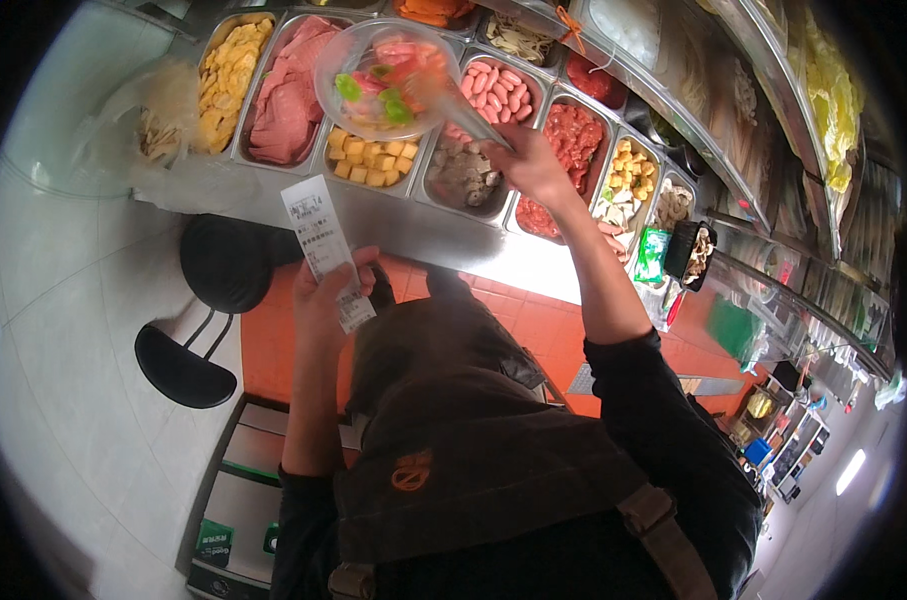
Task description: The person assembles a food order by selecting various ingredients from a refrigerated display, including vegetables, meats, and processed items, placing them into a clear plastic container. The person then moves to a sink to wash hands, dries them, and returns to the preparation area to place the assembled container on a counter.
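Observation:
My left hand (328, 295) pinches a long white printed paper slip (318, 235) below the counter's front edge. My right hand (528, 165) is closed round the handle of a metal serving utensil (478, 122). Its far end is blurred over a round clear plastic bowl (325, 88), so I cannot tell whether it is tongs or a spoon. Pink, red and green pieces of food show in the bowl, which sits over trays of sliced pink meat (288, 100) and yellow cubes (373, 158). Small pink sausages (495, 92) lie in a tray beside the utensil.
More metal trays hold yellow slices (235, 80) and red minced meat (573, 140). Fingers (613, 240), apparently another person's, show beyond my right forearm. A green packet (653, 253) and a black tub (689, 255) stand to the right. A black stool (225, 265) is at left; metal shelving (773, 130) overhangs the right.

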Demonstrator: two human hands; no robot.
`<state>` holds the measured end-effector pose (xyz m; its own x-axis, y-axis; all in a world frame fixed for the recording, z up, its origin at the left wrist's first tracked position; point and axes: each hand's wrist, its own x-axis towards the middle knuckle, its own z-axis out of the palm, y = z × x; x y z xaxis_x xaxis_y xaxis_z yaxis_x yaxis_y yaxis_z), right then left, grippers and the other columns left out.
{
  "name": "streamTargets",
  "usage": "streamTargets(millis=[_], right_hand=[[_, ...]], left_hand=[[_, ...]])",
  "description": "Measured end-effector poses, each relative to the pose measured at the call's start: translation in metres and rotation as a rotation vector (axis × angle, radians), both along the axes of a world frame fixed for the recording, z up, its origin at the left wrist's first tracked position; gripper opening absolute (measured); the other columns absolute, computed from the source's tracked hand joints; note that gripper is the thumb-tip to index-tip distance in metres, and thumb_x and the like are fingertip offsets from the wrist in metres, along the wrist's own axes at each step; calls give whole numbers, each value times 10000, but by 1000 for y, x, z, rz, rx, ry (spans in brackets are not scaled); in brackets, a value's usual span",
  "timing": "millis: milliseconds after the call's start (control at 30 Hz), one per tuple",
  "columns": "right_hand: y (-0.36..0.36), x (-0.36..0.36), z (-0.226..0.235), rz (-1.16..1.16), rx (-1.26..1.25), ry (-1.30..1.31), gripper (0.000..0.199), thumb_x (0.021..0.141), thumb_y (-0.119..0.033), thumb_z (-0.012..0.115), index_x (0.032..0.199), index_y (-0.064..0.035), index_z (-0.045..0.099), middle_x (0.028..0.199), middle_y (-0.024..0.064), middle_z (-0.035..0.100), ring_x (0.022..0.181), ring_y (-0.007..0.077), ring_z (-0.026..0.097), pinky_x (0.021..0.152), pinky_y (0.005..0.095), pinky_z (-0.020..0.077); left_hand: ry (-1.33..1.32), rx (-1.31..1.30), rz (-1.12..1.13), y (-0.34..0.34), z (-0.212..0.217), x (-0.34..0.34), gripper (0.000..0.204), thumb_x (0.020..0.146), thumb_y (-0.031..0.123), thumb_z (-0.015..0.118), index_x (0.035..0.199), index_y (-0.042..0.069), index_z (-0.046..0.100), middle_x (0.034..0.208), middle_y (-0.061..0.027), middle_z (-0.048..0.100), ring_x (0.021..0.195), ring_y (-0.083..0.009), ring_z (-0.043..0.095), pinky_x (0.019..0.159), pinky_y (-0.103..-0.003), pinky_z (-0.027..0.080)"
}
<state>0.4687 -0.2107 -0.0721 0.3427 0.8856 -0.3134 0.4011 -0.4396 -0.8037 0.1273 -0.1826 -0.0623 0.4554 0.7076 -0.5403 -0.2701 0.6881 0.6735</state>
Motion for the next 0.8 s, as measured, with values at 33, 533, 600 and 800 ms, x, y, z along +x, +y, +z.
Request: streamTargets(millis=[33,533,600,800], right_hand=[[10,-7,-1,113,8,-293,202,950,-178,648,1016,13,659,698,110,621,610,157,597,557,356,462],[-109,136,-35,-393,-143,-567,335,932,-328,594,986,-12,693,858,284,674,856,467,666,728,504,507],[-113,166,-50,-430,-180,-721,365,922,-366,599,983,-19,694,892,295,672,898,480,654,772,533,499],[-79,218,-61,-263,-400,-809,404,907,-397,580,1032,-34,704,1005,293,686,995,473,652,873,531,518]], left_hand=[[16,6,1,1,1,-3,530,909,11,563,1423,-22,440,1089,-215,710,739,-181,631,679,-311,521],[14,-34,-1,-18,-10,18,544,906,12,586,1430,-16,444,1097,-233,706,739,-177,606,687,-300,501],[-12,-47,10,-23,-13,21,543,916,20,587,1438,-11,439,1114,-235,704,736,-177,597,684,-300,491],[-26,-28,-13,-38,-15,32,507,916,8,543,1412,-27,444,1095,-250,694,742,-187,607,678,-320,499]])
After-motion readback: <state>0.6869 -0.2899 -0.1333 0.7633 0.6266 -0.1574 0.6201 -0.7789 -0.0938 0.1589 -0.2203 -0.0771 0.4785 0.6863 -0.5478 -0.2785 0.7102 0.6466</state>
